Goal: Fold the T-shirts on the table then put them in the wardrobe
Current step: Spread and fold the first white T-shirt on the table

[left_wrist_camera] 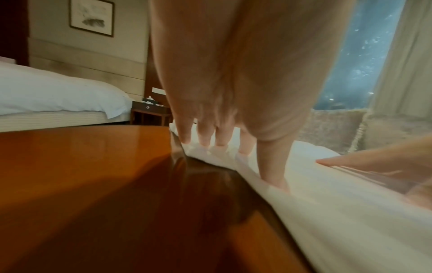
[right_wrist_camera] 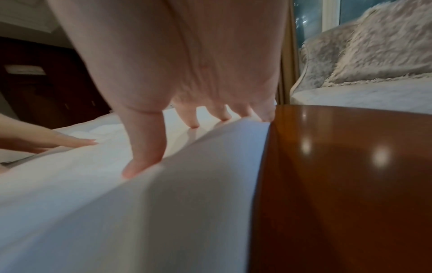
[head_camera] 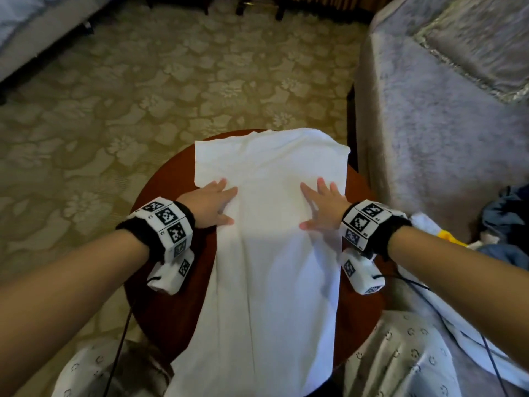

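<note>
A white T-shirt (head_camera: 269, 224) lies lengthwise on a small round red-brown table (head_camera: 160, 184), sides folded in, its near end hanging off the front edge toward me. My left hand (head_camera: 213, 203) lies flat on the shirt's left edge with straight fingers. My right hand (head_camera: 322, 206) lies flat near the shirt's right edge, fingers spread. In the left wrist view the left fingers (left_wrist_camera: 203, 136) press the white cloth (left_wrist_camera: 339, 203) at its edge on the wood (left_wrist_camera: 81, 166). In the right wrist view the right fingers (right_wrist_camera: 194, 118) and thumb rest on the cloth (right_wrist_camera: 140, 212).
A grey upholstered sofa (head_camera: 440, 110) stands close to the table's right side, with a heap of other clothes (head_camera: 503, 224) on it. Patterned carpet (head_camera: 143, 81) stretches beyond the table. A bed corner (head_camera: 25, 21) is at the far left.
</note>
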The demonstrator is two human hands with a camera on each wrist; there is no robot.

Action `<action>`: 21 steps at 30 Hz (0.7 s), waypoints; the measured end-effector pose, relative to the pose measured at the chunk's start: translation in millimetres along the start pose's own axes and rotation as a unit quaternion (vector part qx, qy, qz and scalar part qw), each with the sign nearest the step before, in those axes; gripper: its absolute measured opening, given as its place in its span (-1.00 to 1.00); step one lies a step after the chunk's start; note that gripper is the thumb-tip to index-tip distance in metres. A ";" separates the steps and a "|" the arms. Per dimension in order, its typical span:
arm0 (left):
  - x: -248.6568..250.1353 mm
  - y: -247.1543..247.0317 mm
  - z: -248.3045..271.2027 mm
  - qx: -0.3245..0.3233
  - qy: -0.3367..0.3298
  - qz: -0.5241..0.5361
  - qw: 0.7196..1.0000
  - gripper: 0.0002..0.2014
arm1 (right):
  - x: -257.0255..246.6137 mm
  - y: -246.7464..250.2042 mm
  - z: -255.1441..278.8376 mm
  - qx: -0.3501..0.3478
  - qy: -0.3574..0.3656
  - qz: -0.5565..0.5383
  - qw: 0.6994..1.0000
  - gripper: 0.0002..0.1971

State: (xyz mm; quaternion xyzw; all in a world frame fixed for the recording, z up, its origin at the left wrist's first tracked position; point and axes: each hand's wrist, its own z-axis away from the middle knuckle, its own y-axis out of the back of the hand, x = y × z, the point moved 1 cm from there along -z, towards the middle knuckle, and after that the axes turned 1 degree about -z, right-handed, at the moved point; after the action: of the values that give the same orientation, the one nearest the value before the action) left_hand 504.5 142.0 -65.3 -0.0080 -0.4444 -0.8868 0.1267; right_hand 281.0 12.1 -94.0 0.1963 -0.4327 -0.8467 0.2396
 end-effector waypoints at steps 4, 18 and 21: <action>-7.9 14.6 -21.6 0.019 0.000 0.033 0.999 -0.23 | 4.3 14.3 -18.1 0.005 -0.002 -0.009 1.000 -0.02; 1.4 -16.5 43.5 0.162 -0.015 0.151 0.975 -0.47 | -10.8 24.1 8.3 0.030 -0.016 -0.057 0.998 -0.24; 19.9 -33.2 78.9 0.130 -0.025 0.153 0.979 -0.57 | -26.0 12.7 37.6 0.030 0.008 -0.069 0.997 -0.32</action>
State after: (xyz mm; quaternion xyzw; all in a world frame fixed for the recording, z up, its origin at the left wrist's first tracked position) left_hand 469.8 219.0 -41.1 -0.0817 -0.5527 -0.7911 0.2492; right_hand 284.7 44.7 -59.6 0.2391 -0.4412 -0.8465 0.1779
